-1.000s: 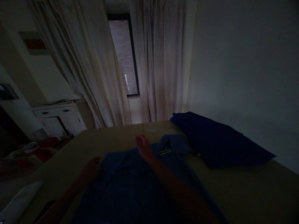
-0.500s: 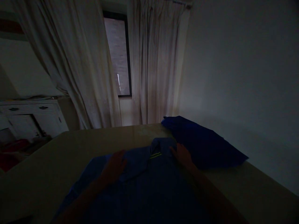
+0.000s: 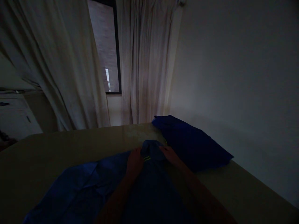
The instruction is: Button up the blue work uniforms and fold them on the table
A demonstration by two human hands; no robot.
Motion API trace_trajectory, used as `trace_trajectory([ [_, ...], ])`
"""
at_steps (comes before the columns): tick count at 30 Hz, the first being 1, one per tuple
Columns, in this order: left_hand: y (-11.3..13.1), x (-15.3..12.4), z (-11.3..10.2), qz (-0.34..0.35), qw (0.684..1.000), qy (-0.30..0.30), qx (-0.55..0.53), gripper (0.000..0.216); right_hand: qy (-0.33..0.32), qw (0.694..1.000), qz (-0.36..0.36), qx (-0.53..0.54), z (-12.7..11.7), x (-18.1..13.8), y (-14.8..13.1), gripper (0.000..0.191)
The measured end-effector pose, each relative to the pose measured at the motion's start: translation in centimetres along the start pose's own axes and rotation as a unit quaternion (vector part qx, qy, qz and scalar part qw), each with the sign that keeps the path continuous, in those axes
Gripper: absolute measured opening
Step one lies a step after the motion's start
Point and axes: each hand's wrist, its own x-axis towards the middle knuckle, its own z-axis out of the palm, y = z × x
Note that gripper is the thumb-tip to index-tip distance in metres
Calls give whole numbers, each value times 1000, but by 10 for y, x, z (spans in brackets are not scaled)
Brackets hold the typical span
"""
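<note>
A blue garment (image 3: 151,186) with two short yellow-green stripes lies spread on the table in front of me, dim in the low light. Its upper part bunches into a raised fold near the stripes. Just left of those stripes, my left hand (image 3: 135,161) presses on the garment's upper edge with fingers bent round the cloth. On the other side of the fold, my right hand (image 3: 170,154) grips the garment's right edge between thumb and fingers. The fingertips of both hands are hard to make out in the dark.
A darker blue piece of folded cloth (image 3: 193,143) lies on the tabletop (image 3: 77,143) to the right, near the white wall (image 3: 233,77). Behind the table hang long curtains (image 3: 144,62) beside a narrow window (image 3: 106,46). A white cabinet (image 3: 16,112) stands at far left.
My left hand has moved right along the garment to beside the stripes. The cloth at left is now spread wider and wrinkled. My right hand stays on the right edge; the view has turned right.
</note>
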Motion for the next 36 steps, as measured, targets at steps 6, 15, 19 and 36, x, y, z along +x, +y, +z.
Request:
trace_trajectory([
  [6, -9, 4, 3, -19, 999, -2, -48, 48, -19, 995, -15, 100, 9, -5, -15, 43],
  [15, 0, 2, -7, 11, 998, 5, -65, 56, -75, 958, 107, 256, 5, 3, -44, 38],
  [19, -1, 0, -7, 12, 997, 13, -70, 56, -103, 956, 112, 249, 6, 8, -50, 34],
  [36, 9, -13, -6, 184, 976, -110, 30, 47, 95, 956, -14, 277, -53, 33, -30, 57],
])
